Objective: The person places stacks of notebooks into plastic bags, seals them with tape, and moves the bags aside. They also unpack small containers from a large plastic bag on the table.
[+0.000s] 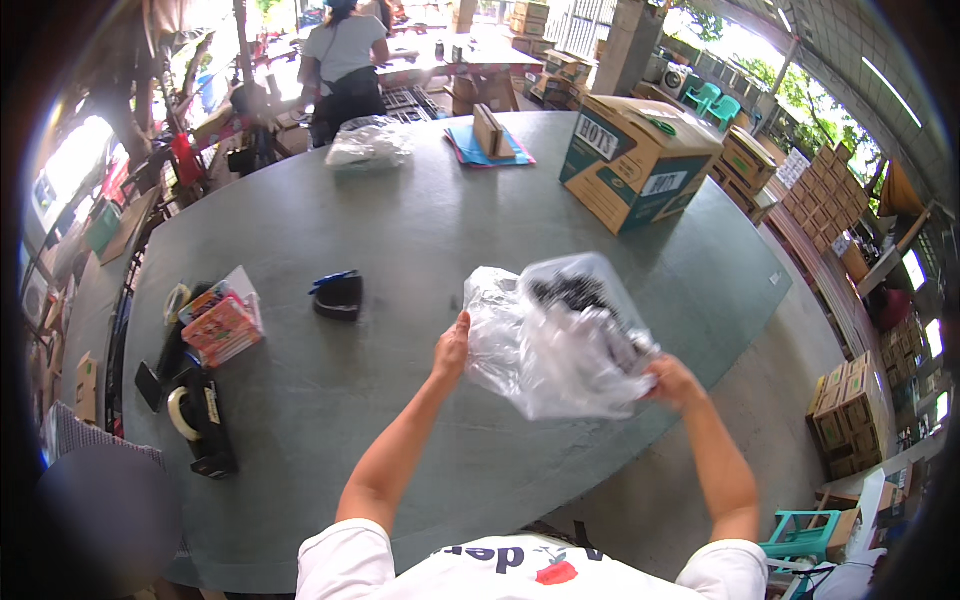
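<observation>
Above the right half of the grey-green table (400, 420), a crumpled clear plastic bag (580, 380) is stretched between my hands. A clear plastic tub (610, 275) with rounded corners sits against or in the bag; I cannot tell which. Small dark items (570, 292) show through the plastic, too blurred to name. My left hand (452, 347) is closed on the bag's left edge, thumb upward. At the lower right corner of the bag, my right hand (675, 382) is closed on the plastic, slightly smeared by motion.
A cardboard box (640, 160) stands at the far right. A dark pouch (338, 296), colourful packets (222, 325) and a tape dispenser (205, 420) lie left. Farther back are plastic wrap (370, 143) and a blue folder (490, 147). A person (345, 65) stands beyond the table.
</observation>
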`<state>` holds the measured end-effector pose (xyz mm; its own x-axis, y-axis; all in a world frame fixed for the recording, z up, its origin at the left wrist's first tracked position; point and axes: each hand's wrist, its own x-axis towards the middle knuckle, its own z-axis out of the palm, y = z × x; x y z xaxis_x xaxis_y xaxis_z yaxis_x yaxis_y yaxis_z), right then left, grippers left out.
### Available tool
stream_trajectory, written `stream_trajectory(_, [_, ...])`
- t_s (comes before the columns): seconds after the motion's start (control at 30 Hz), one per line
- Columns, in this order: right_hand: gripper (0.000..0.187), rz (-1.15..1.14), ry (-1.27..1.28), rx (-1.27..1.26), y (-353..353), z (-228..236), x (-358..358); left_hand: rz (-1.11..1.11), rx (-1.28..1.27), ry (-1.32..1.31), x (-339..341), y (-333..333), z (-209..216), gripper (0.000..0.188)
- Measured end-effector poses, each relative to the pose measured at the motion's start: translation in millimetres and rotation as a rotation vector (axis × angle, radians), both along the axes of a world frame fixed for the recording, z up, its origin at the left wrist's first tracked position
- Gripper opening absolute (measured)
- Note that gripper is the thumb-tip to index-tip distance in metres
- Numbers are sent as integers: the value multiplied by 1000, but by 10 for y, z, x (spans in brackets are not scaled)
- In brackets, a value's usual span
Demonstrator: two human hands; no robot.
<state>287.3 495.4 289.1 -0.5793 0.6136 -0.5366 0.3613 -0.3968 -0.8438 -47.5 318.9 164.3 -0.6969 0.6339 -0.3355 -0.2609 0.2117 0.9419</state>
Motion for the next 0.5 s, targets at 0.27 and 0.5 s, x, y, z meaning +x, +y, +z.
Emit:
stream_trajectory(0.27, [30, 43, -53, 2, -618, -343, 180, 153, 175, 161, -154, 75, 261, 6])
stream_trajectory(0.5, [51, -147, -148, 287, 430, -917, 429, -29, -16, 824, 648, -212, 845, 16])
